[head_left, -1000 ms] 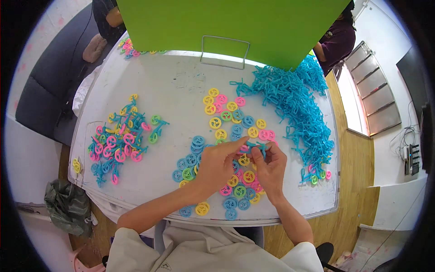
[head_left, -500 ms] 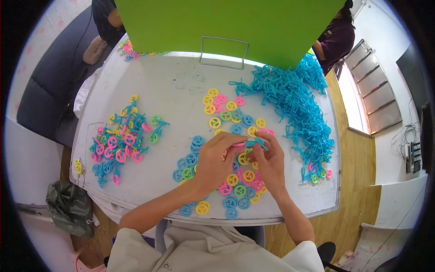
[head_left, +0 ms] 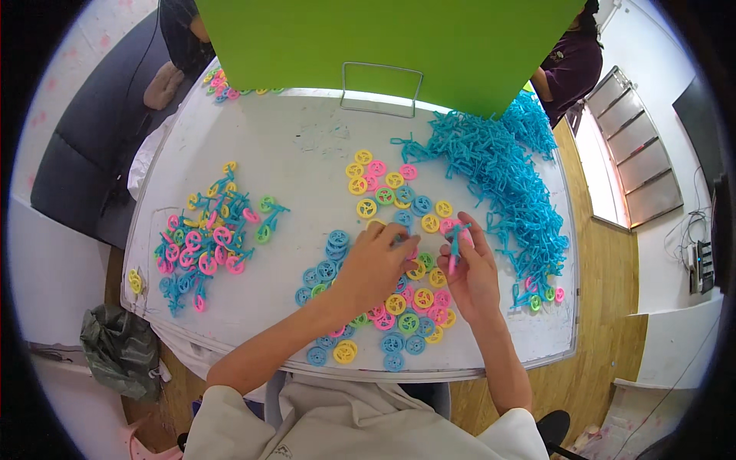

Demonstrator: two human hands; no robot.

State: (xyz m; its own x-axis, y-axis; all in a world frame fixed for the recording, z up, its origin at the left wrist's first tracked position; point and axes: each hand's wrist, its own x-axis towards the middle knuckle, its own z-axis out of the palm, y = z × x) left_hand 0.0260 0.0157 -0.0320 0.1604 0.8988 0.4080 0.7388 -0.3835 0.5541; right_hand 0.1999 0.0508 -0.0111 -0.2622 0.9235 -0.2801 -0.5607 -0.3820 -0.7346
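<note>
My right hand (head_left: 473,270) is closed around a teal plastic forked piece (head_left: 457,234), with a pink wheel (head_left: 452,265) at its lower end. To its left, my left hand (head_left: 373,264) hovers over the loose wheels, fingers curled. A pink wheel (head_left: 413,252) shows at its fingertips, partly hidden by them. Beneath and around both hands lie loose spoked wheels in yellow (head_left: 395,304), blue (head_left: 392,342), pink and green. A gap separates the two hands.
Teal forked pieces form a large heap (head_left: 491,165) at the right. At the left is a pile of teal pieces with wheels attached (head_left: 207,238). A green panel (head_left: 383,46) with a wire handle (head_left: 381,90) stands at the table's far side. Two people are partly visible beyond.
My hands have parted: the right moved slightly right with the teal piece and pink wheel, turning it downward. My left hand's fingers have come away from that piece and curled.
</note>
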